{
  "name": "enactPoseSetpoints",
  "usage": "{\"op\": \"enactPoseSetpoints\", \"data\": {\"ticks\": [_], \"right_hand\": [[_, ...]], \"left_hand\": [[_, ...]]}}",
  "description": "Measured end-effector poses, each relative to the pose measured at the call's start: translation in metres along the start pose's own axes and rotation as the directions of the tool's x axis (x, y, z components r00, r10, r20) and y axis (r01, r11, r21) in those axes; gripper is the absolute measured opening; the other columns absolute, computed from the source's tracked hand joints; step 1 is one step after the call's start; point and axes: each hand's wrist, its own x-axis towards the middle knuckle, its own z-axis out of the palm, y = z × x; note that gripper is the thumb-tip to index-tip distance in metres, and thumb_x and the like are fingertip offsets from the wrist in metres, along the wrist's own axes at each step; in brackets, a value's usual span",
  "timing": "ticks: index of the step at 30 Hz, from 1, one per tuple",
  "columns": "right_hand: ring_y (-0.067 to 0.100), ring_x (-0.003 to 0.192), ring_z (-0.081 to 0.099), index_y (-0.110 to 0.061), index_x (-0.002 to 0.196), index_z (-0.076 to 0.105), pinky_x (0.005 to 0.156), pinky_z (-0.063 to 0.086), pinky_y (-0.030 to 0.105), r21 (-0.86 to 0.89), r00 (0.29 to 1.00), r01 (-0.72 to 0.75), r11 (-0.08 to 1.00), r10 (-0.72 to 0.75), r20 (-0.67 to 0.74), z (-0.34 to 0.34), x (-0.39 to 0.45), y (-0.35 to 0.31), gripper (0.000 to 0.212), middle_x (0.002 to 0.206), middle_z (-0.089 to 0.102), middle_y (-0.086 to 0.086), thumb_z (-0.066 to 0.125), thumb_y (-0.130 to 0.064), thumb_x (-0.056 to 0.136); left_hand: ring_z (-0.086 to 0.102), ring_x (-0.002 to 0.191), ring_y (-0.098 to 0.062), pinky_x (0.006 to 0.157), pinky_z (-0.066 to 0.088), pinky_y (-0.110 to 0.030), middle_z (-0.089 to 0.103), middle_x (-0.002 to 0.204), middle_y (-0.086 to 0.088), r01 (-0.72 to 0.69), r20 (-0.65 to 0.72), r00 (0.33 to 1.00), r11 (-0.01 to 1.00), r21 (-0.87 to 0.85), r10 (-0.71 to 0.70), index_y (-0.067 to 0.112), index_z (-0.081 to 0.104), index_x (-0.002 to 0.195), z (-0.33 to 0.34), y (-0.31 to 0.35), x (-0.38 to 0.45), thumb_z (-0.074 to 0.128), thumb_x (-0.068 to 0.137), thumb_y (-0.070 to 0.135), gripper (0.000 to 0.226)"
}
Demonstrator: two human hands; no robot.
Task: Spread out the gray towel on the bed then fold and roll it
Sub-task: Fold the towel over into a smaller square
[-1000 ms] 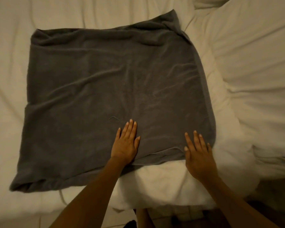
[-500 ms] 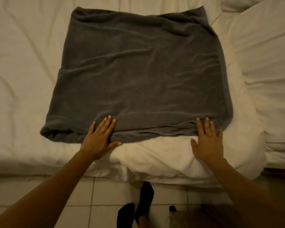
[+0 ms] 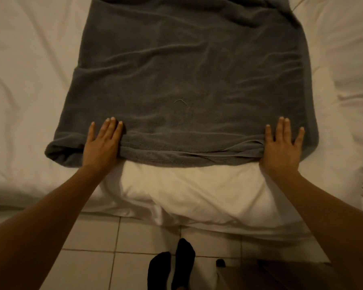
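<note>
Towel (image 3: 189, 76): lies at bed (image 3: 29, 80) near edge, folded.
Left hand (image 3: 102, 143): I press flat, fingers straight, starting roll.
Right hand (image 3: 281, 143): same, flat, grasping nothing.

Single head view, steeply downward, close over the bed (image 3: 29, 101) edge

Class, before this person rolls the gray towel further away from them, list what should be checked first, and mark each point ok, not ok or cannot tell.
1. Left hand flat on the near rolled edge: ok.
2. Right hand flat on the same edge: ok.
3. Hands set near opposite ends of the roll: ok.
4. Gray towel smooth ahead of the roll: not ok, creases run across it.
5. Roll even along its length: not ok, the left end bulges past the left hand.
6. Far edge of the towel lying straight: cannot tell, it is cut off by the frame.
</note>
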Motion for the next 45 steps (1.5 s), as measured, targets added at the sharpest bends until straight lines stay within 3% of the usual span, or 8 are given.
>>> {"op": "enactPoseSetpoints", "data": {"ticks": [6, 10, 15, 20, 26, 32, 35, 45], "right_hand": [[0.031, 0.144, -0.016, -0.024, 0.151, -0.003, 0.100, -0.030, 0.052, 0.040, 0.998, 0.069, 0.997, -0.070, 0.010, 0.011, 0.002, 0.015, 0.077, 0.157, -0.014, 0.017, 0.040, -0.048, 0.092], [0.032, 0.145, -0.009, -0.024, 0.151, 0.000, 0.109, -0.019, 0.052, 0.139, 0.997, 0.071, 0.988, -0.067, -0.033, 0.020, -0.016, 0.012, 0.076, 0.158, -0.007, 0.017, 0.046, -0.036, 0.092], [0.034, 0.146, 0.000, -0.026, 0.150, 0.015, 0.110, -0.017, 0.052, 0.194, 0.990, 0.112, 0.975, -0.093, -0.102, 0.026, -0.028, 0.017, 0.085, 0.158, 0.002, 0.017, 0.065, -0.028, 0.081], [0.037, 0.144, 0.013, -0.019, 0.145, 0.035, 0.111, -0.017, 0.051, 0.218, 0.980, 0.134, 0.967, -0.096, -0.176, 0.029, -0.039, 0.019, 0.087, 0.156, 0.017, 0.020, 0.076, -0.020, 0.068], [0.038, 0.143, 0.012, -0.018, 0.145, 0.035, 0.110, -0.018, 0.050, 0.196, 0.980, 0.119, 0.973, -0.084, -0.179, 0.026, -0.052, 0.027, 0.092, 0.155, 0.019, 0.021, 0.078, -0.019, 0.064], [0.033, 0.145, -0.003, -0.026, 0.150, 0.019, 0.099, -0.034, 0.045, 0.177, 0.992, 0.041, 0.983, -0.020, -0.122, -0.002, -0.082, 0.022, 0.083, 0.158, 0.002, 0.017, 0.063, -0.023, 0.080], [0.032, 0.145, -0.009, -0.030, 0.151, 0.013, 0.096, -0.036, 0.046, 0.173, 0.996, 0.027, 0.985, -0.012, -0.091, -0.014, -0.108, 0.016, 0.078, 0.158, -0.006, 0.017, 0.057, -0.028, 0.086], [0.032, 0.145, -0.012, -0.030, 0.150, 0.009, 0.096, -0.036, 0.049, 0.171, 0.996, 0.073, 0.983, -0.081, 0.041, -0.025, -0.242, -0.017, 0.085, 0.157, -0.014, 0.017, 0.061, -0.035, 0.083]], "left_hand": [[0.010, 0.148, -0.024, 0.119, 0.001, -0.044, 0.009, 0.160, -0.011, 0.059, 0.116, 0.992, 0.992, -0.108, -0.046, 0.013, 0.002, 0.152, 0.005, -0.003, -0.002, 0.047, 0.094, 0.040, 0.078], [0.011, 0.148, -0.022, 0.117, -0.007, -0.043, 0.013, 0.159, -0.007, 0.109, 0.072, 0.992, 0.986, -0.128, -0.100, 0.015, 0.006, 0.153, 0.006, 0.003, -0.017, 0.045, 0.095, 0.041, 0.073], [0.016, 0.147, -0.025, 0.102, -0.034, -0.024, 0.022, 0.157, -0.010, 0.133, 0.012, 0.991, 0.981, -0.143, -0.132, 0.011, 0.014, 0.152, 0.014, 0.006, -0.036, 0.047, 0.095, 0.031, 0.069], [0.018, 0.146, -0.023, 0.116, -0.016, -0.038, 0.021, 0.158, -0.007, 0.120, -0.003, 0.993, 0.989, -0.088, -0.121, 0.013, 0.013, 0.152, 0.012, 0.002, -0.038, 0.043, 0.098, 0.028, 0.064], [0.019, 0.146, -0.020, 0.118, 0.001, -0.045, 0.022, 0.158, -0.007, 0.073, 0.034, 0.997, 0.995, 0.067, -0.075, 0.012, 0.016, 0.151, 0.001, -0.025, -0.035, 0.035, 0.100, 0.024, 0.056], [0.031, 0.142, -0.024, 0.118, -0.002, -0.044, 0.034, 0.152, -0.011, 0.088, -0.054, 0.995, 0.996, 0.009, -0.087, 0.008, 0.028, 0.148, -0.013, -0.055, -0.062, 0.039, 0.097, 0.008, 0.052], [0.036, 0.139, -0.026, 0.113, -0.022, -0.032, 0.039, 0.149, -0.013, 0.088, -0.123, 0.988, 0.996, -0.026, -0.090, 0.007, 0.033, 0.146, -0.015, -0.069, -0.088, 0.045, 0.095, 0.006, 0.053], [0.056, 0.121, -0.035, 0.111, -0.024, -0.025, 0.059, 0.129, -0.020, 0.047, 0.074, 0.996, 0.998, 0.034, -0.050, -0.001, 0.052, 0.133, -0.001, -0.123, -0.242, 0.074, 0.065, -0.011, 0.072]]}}
